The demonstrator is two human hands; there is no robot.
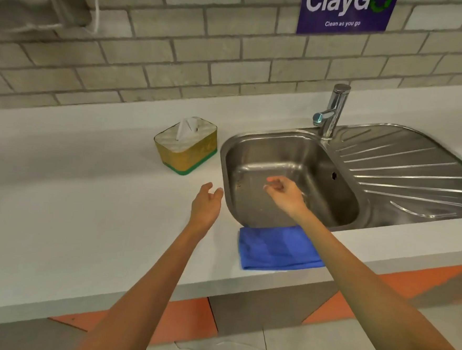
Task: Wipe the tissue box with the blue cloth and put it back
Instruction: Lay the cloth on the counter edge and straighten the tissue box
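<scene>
Reaching forward over the pale worktop [72, 196], both hands empty. Left hand [207, 203] above the worktop beside the sink [292, 179], fingers [217, 193] loosely spread, palm turned inward. Right hand [284, 192] over the sink basin, fingers [273, 182] curled loosely inward, blurred, pinching nothing visible. Tissue box [185, 145] standing upright on the worktop just left of the sink, well apart from both hands, one tissue poking up from its top. Blue cloth [276, 247] lying folded at the worktop's front edge below the basin, partly covered by the right forearm. Tap [332, 111] behind the basin; wall sign [345, 10] cut off at the top.
</scene>
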